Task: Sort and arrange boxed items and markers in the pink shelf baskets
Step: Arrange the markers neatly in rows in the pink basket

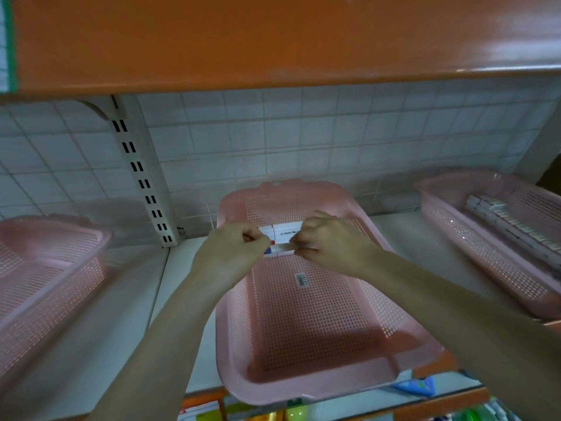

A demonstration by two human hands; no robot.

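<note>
Over the middle basket (318,302), white box (282,247) pinched between both hands' fingers (253,238)

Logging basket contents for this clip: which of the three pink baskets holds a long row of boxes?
The right basket; a box row runs along it. The middle basket is nearly bare, the left basket looks bare.

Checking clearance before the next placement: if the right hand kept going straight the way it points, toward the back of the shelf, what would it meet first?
Probably the white boxes lying just beyond the right hand in the middle basket, then the basket's back wall; depth is hard to judge.
</note>
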